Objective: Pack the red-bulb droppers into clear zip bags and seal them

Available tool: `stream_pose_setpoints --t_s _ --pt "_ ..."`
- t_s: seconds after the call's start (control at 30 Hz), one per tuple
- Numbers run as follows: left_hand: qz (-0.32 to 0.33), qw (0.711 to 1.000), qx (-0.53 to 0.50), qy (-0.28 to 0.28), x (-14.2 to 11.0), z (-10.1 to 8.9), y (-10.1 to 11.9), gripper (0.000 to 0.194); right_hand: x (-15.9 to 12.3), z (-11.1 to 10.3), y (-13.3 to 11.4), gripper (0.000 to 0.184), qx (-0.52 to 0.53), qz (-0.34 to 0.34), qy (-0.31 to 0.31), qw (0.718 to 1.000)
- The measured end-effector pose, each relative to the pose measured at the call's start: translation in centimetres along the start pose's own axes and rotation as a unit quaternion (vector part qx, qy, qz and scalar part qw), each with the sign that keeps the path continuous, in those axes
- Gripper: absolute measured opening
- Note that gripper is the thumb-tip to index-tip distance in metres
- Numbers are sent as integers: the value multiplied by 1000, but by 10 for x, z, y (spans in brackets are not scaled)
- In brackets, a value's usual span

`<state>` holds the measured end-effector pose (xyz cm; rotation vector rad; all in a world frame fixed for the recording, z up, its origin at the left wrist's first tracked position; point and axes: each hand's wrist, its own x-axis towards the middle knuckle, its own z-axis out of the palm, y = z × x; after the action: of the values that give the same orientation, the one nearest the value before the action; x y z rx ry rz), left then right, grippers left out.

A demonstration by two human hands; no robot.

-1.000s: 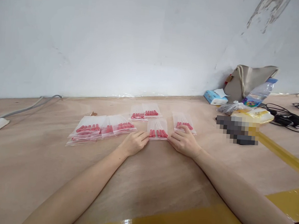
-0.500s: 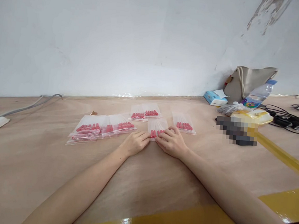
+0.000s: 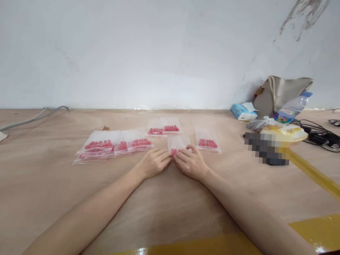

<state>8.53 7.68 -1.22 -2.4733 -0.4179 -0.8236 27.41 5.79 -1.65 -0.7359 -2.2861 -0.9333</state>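
Observation:
A clear zip bag (image 3: 177, 142) with small red pieces in its lower part lies flat on the table in front of me. At its near left corner, my left hand (image 3: 154, 162) pinches the edge with closed fingers. My right hand (image 3: 191, 162) is closed on the bag's near edge and covers its right part, so some of the red pieces are hidden. The two hands almost meet. Just right of my right hand lies another bag of red pieces (image 3: 208, 140). Behind are two overlapping bags (image 3: 171, 125).
Several filled bags (image 3: 99, 142) overlap in a pile at the left. A blue tissue pack (image 3: 243, 112), a beige bag (image 3: 281, 93), a clear plastic bag (image 3: 295, 106), a yellow-and-white packet (image 3: 294, 133) and black cables (image 3: 324, 137) lie at the right. Yellow tape (image 3: 207, 248) runs along the near edge.
My right hand has moved slightly left along the bag's near edge, closer to my left hand. The left hand stays at the corner. The whole view has shifted a little.

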Motion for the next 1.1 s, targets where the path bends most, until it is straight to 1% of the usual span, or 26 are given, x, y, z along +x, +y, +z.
stream_pose_setpoints --t_s 0.17,0.3,0.5,0.6,0.67,0.73,0.8,0.83,0.9,0.93,0.97,1.0,1.03,1.07,1.1 --pt "-9 1000 -10 10 0 -4 1 15 -4 -6 3 20 -11 -3 -2 1000" --pt "-24 999 -20 17 0 -7 0 13 -18 -14 13 16 -24 20 -13 999" --pt "-37 998 -41 14 0 -9 1 16 -39 -24 28 20 -15 63 -45 997" --pt "-40 998 -50 17 -2 -8 1 16 -41 -25 32 24 -20 79 -51 995" --pt "-42 997 -56 21 -4 -6 1 17 -39 -27 33 26 -5 89 -61 994" --pt "-45 997 -61 26 -6 -5 1 16 -34 -28 31 24 24 109 -71 991" --pt "-44 996 -69 31 -5 -4 4 14 -27 -28 24 28 49 128 -85 987" --pt "-40 996 -74 32 -4 -3 6 14 -23 -28 19 31 56 131 -98 985" --pt "-27 996 -84 32 -2 -3 10 15 -18 -26 9 29 65 127 -133 981" --pt "-27 995 -95 27 -1 -4 12 17 -16 -25 5 27 72 125 -148 978" --pt "-42 992 -115 16 -1 -5 14 19 -16 -24 2 27 83 133 -155 976" --pt "-71 988 -138 1 -1 -5 15 22 -17 -23 2 28 101 152 -151 972" --pt "-108 981 -161 -15 -1 -6 16 24 -19 -23 3 29 130 186 -136 964" --pt "-148 972 -180 -32 -2 -7 16 27 -21 -24 7 29 169 238 -111 950" --pt "-184 963 -193 -45 -3 -7 15 29 -24 -26 13 28 216 304 -77 925"
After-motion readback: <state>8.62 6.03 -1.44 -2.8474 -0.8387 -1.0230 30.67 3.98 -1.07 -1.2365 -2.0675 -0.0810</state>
